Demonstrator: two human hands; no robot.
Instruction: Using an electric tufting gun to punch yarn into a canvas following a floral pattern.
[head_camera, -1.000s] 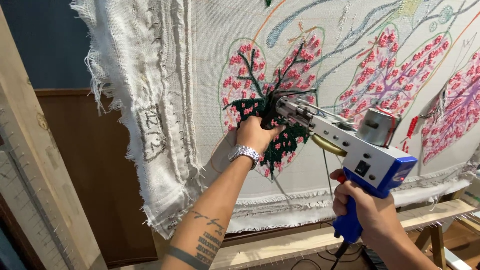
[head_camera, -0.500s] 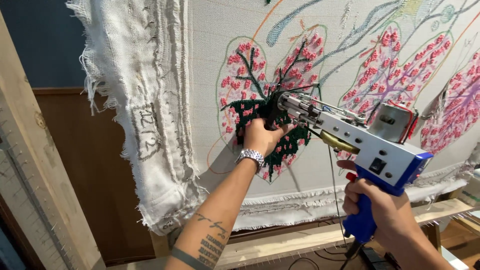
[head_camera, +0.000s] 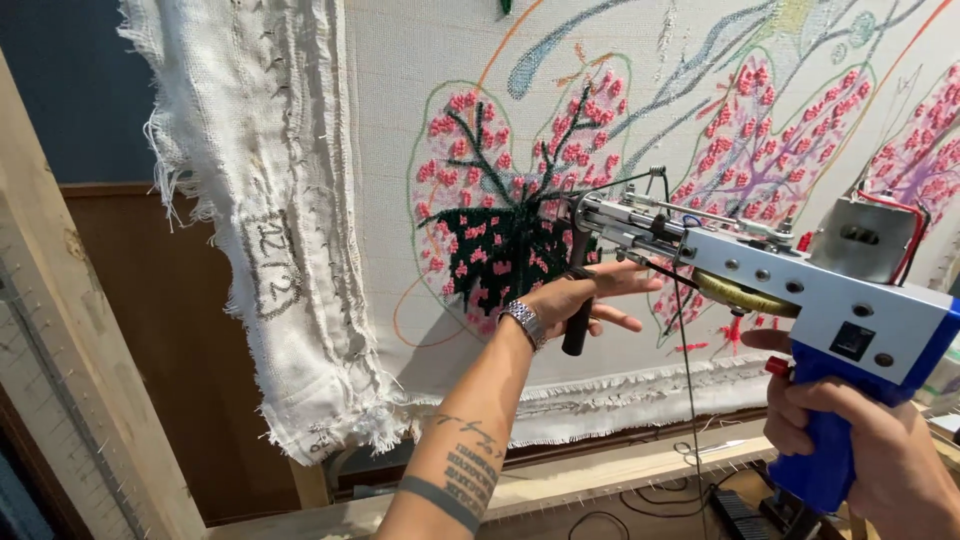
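Observation:
My right hand grips the blue pistol grip of a tufting gun, a silver and blue tool with a motor on top. The gun's needle end points at a stretched white cloth. It meets the cloth at a dark green tufted patch inside a leaf outline dotted with pink. My left hand, with a metal watch on the wrist, lies against the gun's black front handle. Its fingers are stretched out and apart, not curled round the handle.
The cloth hangs on a wooden frame with a slanted post at the left and a beam below. A frayed, folded cloth edge hangs at the left. Black cables lie under the beam. More pink flower shapes fill the cloth at the right.
My left hand's fingers have uncurled from the black front handle. The gun and my right hand sit lower and further right in view.

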